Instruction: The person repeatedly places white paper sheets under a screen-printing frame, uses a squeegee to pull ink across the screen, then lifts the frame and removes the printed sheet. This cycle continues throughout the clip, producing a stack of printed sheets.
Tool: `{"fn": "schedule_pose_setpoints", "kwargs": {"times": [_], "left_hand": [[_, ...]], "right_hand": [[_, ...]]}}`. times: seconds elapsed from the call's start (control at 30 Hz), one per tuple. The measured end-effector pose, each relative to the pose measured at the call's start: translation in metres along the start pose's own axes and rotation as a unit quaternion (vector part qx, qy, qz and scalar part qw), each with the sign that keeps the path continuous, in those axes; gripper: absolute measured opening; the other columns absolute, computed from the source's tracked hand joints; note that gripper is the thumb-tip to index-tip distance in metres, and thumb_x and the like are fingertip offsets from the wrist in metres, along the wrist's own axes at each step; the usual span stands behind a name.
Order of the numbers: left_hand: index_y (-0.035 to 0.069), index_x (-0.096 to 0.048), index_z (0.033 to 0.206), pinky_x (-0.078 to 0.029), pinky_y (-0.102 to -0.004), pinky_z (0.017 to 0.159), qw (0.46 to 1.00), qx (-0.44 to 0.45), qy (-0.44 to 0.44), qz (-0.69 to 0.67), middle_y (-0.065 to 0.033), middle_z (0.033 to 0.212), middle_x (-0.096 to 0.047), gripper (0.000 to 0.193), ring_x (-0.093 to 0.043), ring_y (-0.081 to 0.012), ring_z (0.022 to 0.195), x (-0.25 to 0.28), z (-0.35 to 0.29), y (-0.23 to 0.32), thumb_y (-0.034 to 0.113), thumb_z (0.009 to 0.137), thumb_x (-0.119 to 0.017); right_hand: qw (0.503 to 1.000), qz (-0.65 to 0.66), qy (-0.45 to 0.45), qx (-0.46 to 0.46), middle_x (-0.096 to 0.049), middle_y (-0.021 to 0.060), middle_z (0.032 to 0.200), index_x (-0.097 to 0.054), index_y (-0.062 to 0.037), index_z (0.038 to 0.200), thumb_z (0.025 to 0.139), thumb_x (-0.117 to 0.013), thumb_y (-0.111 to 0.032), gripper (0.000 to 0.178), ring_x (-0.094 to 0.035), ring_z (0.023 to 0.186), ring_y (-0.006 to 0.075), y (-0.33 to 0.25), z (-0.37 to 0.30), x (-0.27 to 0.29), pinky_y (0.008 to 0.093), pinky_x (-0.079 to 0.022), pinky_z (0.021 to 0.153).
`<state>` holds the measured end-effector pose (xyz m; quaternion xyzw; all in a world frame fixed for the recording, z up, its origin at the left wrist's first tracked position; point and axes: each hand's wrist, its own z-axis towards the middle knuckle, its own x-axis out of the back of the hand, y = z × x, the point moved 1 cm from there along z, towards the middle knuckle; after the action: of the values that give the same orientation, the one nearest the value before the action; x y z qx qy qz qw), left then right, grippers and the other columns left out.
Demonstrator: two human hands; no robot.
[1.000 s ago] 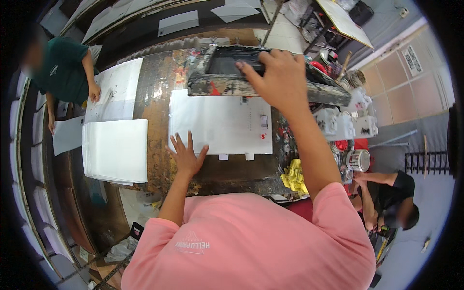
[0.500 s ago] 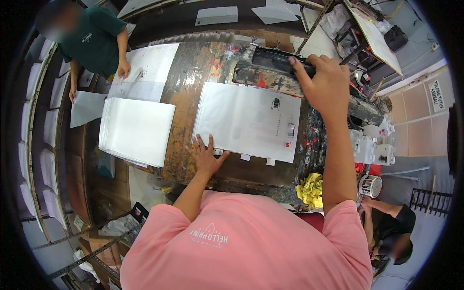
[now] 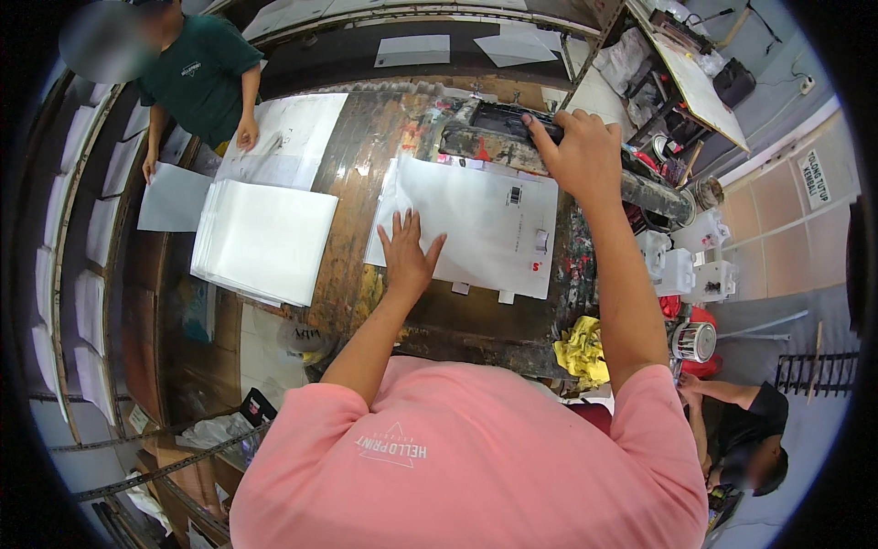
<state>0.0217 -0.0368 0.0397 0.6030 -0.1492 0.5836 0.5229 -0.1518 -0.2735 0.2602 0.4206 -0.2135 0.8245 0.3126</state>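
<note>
My left hand point(image 3: 411, 260) lies with its fingers spread on the left part of a white sheet point(image 3: 476, 220). Small black and red printed marks show along the sheet's right side, and small pale tabs stick out below its near edge. At the far side of the worktable, my right hand point(image 3: 590, 157) is closed over the edge of a dark, ink-stained frame point(image 3: 489, 151), which looks like a printing screen. Its thumb rests on top, and the frame's underside is partly hidden. A stack of blank white paper point(image 3: 265, 242) lies left of the sheet.
The stained wooden worktable point(image 3: 366, 165) spans the middle. Crumpled yellow cloth point(image 3: 580, 350) sits at its near right corner, with white containers point(image 3: 709, 279) and a can point(image 3: 693, 340) beyond. A person in green point(image 3: 201, 82) holds a sheet at far left; another person point(image 3: 745, 435) is at lower right.
My left hand has moved from the sheet's near edge farther up onto its surface. My right hand stays on the frame. The whole view has shifted slightly.
</note>
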Motion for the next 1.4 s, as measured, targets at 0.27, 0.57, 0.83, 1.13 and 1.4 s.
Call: {"fn": "schedule_pose_setpoints", "kwargs": {"times": [0.27,0.57,0.83,1.13,1.4], "left_hand": [[-0.001,-0.06,0.148,-0.011,-0.059,0.131,0.983,0.118,0.136,-0.016,-0.0193,0.151,-0.061,0.063,-0.045,-0.0421,0.15,0.02,-0.002,-0.071,0.029,0.096,-0.078],[0.016,-0.054,0.155,-0.012,-0.0696,0.129,0.962,-0.193,-0.195,0.008,-0.0161,0.168,-0.041,0.053,-0.029,-0.038,0.16,-0.038,-0.019,-0.028,0.028,0.105,-0.064],[0.019,-0.051,0.16,-0.01,-0.0729,0.126,0.954,-0.226,-0.198,-0.003,-0.0142,0.172,-0.037,0.054,-0.025,-0.0458,0.16,-0.122,-0.056,0.023,0.036,0.109,-0.054],[0.022,-0.045,0.164,-0.005,-0.0709,0.128,0.943,-0.238,-0.229,0.034,-0.0111,0.175,-0.031,0.056,-0.018,-0.0424,0.163,-0.124,-0.057,0.026,0.043,0.112,-0.046],[0.013,-0.037,0.167,-0.012,-0.0633,0.13,0.972,-0.173,-0.159,-0.02,-0.0193,0.175,-0.028,0.07,-0.023,-0.0412,0.162,-0.093,-0.037,0.041,0.054,0.111,-0.045]], "right_hand": [[1.0,0.012,0.012,0.002,-0.072,0.0123,0.087,-0.08,-0.0037,0.092,0.097,-0.063,-0.064,0.063,-0.066,0.086,0.0302,-0.002,-0.004,-0.001,0.0464,-0.039,0.084],[0.999,0.01,0.047,0.024,-0.071,0.0122,0.084,-0.08,-0.0033,0.09,0.096,-0.065,-0.063,0.062,-0.067,0.081,0.0301,0.01,0.01,-0.004,0.0458,-0.038,0.081],[0.999,0.021,0.034,0.007,-0.072,0.0125,0.084,-0.08,-0.0034,0.089,0.093,-0.066,-0.066,0.064,-0.068,0.082,0.0302,0.014,0.02,-0.005,0.0471,-0.039,0.085],[1.0,0.017,0.005,-0.012,-0.075,0.0124,0.089,-0.082,-0.003,0.093,0.093,-0.063,-0.067,0.067,-0.068,0.09,0.0297,0.009,0.013,-0.001,0.0471,-0.04,0.089],[1.0,0.008,-0.011,-0.011,-0.075,0.0137,0.093,-0.082,-0.0039,0.099,0.096,-0.058,-0.069,0.07,-0.069,0.093,0.0313,0.009,0.012,-0.001,0.0495,-0.041,0.09]]}}
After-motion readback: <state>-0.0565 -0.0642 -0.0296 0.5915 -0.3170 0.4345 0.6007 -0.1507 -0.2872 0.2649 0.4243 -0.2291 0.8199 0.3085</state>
